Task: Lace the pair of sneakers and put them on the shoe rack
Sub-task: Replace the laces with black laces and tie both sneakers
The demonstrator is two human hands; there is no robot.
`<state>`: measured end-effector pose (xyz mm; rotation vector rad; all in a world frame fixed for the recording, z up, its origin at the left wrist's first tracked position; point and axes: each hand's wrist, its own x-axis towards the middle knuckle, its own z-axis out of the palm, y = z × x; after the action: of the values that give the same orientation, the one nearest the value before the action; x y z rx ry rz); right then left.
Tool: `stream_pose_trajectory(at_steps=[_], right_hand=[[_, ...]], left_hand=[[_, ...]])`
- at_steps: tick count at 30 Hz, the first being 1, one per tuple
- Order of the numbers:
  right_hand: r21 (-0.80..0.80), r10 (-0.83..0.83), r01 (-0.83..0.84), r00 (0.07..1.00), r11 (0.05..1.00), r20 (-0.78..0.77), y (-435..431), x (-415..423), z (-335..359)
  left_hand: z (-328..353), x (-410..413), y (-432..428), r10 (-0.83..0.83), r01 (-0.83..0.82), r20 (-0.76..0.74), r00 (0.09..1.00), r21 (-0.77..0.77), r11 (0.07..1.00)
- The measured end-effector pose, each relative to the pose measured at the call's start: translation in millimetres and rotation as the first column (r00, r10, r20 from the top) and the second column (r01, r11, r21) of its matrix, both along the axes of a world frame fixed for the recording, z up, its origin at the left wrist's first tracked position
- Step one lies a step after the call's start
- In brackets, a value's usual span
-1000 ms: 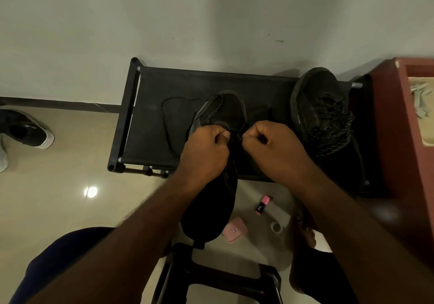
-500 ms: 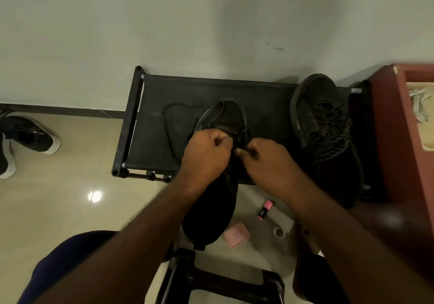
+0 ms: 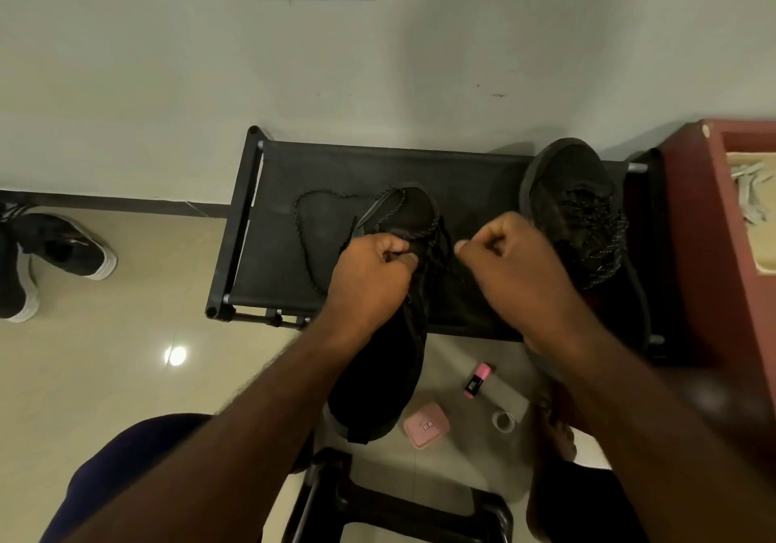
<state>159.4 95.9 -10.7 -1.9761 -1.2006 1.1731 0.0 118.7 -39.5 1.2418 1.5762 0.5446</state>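
A black sneaker (image 3: 386, 358) lies across the front edge of the black shoe rack (image 3: 294, 173), toe toward the wall. My left hand (image 3: 369, 278) grips its upper near the eyelets and pinches the speckled black lace (image 3: 306, 240), whose loose end loops over the rack's fabric to the left. My right hand (image 3: 516, 274) is curled, pinching the other lace end just right of the shoe. The second black sneaker (image 3: 575, 206), laced, rests on the rack's right end.
A dark red cabinet (image 3: 714, 248) stands to the right of the rack. On the tiled floor lie a pink marker (image 3: 476, 379), a pink case (image 3: 426, 424) and a small tape roll (image 3: 503, 421). Black-and-white shoes (image 3: 63, 248) sit at left. A black stool (image 3: 399, 509) is below.
My right hand has pulled away to the right from my left hand, drawing the lace with it. The camera has tilted up slightly.
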Motion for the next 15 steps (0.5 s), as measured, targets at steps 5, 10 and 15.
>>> stream_pose_trajectory(at_steps=[5, 10, 15], right_hand=[[0.004, 0.31, -0.319, 0.925, 0.948, 0.218, -6, -16, -17], [0.3, 0.365, -0.383, 0.924, 0.874, 0.118, -3, -5, 4], [0.215, 0.03, 0.203, 0.656, 0.955, -0.754, -4, 4, 43]], left_hand=[[0, -1, 2, -0.02, 0.02, 0.005, 1.0, 0.0, 1.0], [1, -1, 1, -0.004, 0.004, 0.013, 1.0, 0.001, 1.0], [1, 0, 3, 0.056, -0.052, 0.071, 0.996, -0.062, 0.997]])
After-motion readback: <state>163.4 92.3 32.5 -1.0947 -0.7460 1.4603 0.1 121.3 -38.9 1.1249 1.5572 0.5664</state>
